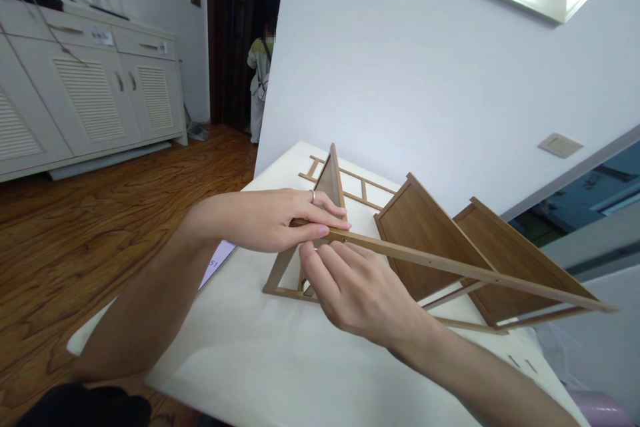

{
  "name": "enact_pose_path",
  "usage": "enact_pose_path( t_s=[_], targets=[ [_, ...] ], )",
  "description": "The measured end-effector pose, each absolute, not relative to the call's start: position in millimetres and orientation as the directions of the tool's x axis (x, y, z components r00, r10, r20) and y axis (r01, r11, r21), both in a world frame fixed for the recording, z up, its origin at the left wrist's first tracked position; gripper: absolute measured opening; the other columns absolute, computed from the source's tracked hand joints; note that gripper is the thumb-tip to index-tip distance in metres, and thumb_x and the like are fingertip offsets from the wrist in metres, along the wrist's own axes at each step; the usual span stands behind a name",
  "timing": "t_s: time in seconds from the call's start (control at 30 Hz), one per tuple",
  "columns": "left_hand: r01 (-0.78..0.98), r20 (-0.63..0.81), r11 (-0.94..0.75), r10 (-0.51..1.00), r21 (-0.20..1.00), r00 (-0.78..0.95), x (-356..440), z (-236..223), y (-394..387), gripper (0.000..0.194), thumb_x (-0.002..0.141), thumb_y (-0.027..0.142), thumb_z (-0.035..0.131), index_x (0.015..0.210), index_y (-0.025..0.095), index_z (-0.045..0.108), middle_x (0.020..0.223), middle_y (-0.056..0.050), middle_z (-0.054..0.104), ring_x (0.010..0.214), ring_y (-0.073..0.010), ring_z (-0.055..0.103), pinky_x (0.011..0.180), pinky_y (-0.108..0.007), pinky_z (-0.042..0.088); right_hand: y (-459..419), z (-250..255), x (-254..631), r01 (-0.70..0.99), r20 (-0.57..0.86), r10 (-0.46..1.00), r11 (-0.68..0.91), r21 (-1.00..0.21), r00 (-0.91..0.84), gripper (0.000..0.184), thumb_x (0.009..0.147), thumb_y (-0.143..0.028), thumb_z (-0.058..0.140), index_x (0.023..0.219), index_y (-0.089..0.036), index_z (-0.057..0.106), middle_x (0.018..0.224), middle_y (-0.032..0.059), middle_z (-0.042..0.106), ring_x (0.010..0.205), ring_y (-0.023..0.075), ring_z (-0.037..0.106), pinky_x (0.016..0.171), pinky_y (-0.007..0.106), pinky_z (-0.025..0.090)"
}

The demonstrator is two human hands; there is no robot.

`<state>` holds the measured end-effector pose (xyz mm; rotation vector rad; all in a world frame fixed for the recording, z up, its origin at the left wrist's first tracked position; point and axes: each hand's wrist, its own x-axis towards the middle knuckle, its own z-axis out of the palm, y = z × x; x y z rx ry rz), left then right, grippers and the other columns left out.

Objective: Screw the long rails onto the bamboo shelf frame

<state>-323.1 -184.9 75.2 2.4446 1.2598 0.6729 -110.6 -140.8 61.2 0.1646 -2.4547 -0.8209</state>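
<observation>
A partly assembled wooden shelf rack (pixel 430 240) lies tilted on a white table (pixel 280 360), with several brown panels between thin side rails. My left hand (pixel 270 217) holds the rack's left end from above. Its fingers reach over the corner by the leftmost panel (pixel 330 177), and its thumb lies along the near rail (pixel 415 257). Just below that rail, my right hand (pixel 360 290) is closed, its curled fingers against the wood. Whatever is in those fingers is hidden. A ladder-like wooden frame (pixel 367 192) lies flat behind the rack.
Under my left forearm is a lit phone or tablet screen (pixel 216 263). Two small dark pins (pixel 523 363) lie at the table's right. A white wall (pixel 360 67) stands behind. A white cabinet (pixel 95 87) is at left, and a person (pixel 259 80) stands by the doorway.
</observation>
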Motion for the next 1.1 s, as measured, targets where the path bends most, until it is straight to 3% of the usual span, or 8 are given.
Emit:
enact_pose_path(
  t_s=[0.13, 0.33, 0.73, 0.87, 1.1],
  targets=[
    [0.670, 0.268, -0.555, 0.830, 0.493, 0.489, -325, 74, -184, 0.041, 0.111, 0.031, 0.042, 0.144, 0.025, 0.066, 0.154, -0.006, 0.061, 0.148, -0.0195, 0.051, 0.124, -0.029, 0.037, -142, 65, -110, 0.095, 0.463, -0.169, 0.864, 0.494, -0.870, 0.023, 0.104, -0.005, 0.041, 0.098, -0.011, 0.063, 0.072, -0.0004, 0.057, 0.063, 0.0134, 0.053, 0.057, 0.029, 0.043],
    [0.637, 0.254, -0.583, 0.805, 0.505, 0.535, -326, 75, -182, 0.041, 0.110, 0.025, 0.041, 0.141, 0.029, 0.067, 0.152, -0.003, 0.062, 0.147, -0.0195, 0.051, 0.123, -0.029, 0.037, -141, 73, -108, 0.197, 0.505, -0.200, 0.755, 0.625, -0.840, 0.018, 0.101, -0.005, 0.050, 0.104, -0.014, 0.065, 0.073, -0.0010, 0.061, 0.066, 0.0129, 0.054, 0.060, 0.029, 0.042],
    [0.667, 0.241, -0.579, 0.810, 0.468, 0.534, -326, 74, -182, 0.042, 0.109, 0.023, 0.044, 0.146, 0.027, 0.063, 0.156, -0.003, 0.059, 0.149, -0.0189, 0.049, 0.124, -0.028, 0.036, -137, 81, -103, 0.149, 0.409, -0.160, 0.764, 0.627, -0.899, 0.022, 0.099, -0.001, 0.045, 0.104, -0.015, 0.062, 0.076, -0.0015, 0.062, 0.061, 0.0110, 0.054, 0.055, 0.030, 0.038],
    [0.680, 0.232, -0.558, 0.825, 0.476, 0.515, -325, 73, -183, 0.041, 0.112, 0.032, 0.041, 0.147, 0.028, 0.062, 0.157, -0.003, 0.058, 0.147, -0.0182, 0.051, 0.124, -0.028, 0.036, -136, 82, -97, 0.159, 0.446, -0.100, 0.847, 0.508, -0.890, 0.019, 0.100, -0.003, 0.044, 0.098, -0.016, 0.057, 0.074, -0.0022, 0.061, 0.055, 0.0096, 0.049, 0.051, 0.029, 0.034],
    [0.698, 0.213, -0.512, 0.854, 0.501, 0.474, -323, 75, -184, 0.038, 0.111, 0.035, 0.045, 0.142, 0.032, 0.065, 0.155, -0.002, 0.059, 0.146, -0.0197, 0.052, 0.123, -0.030, 0.037, -130, 73, -87, 0.237, 0.588, 0.082, 0.953, 0.190, -0.805, 0.014, 0.102, -0.009, 0.045, 0.101, -0.022, 0.047, 0.064, -0.0100, 0.056, 0.043, 0.0064, 0.039, 0.045, 0.021, 0.030]
  ],
)
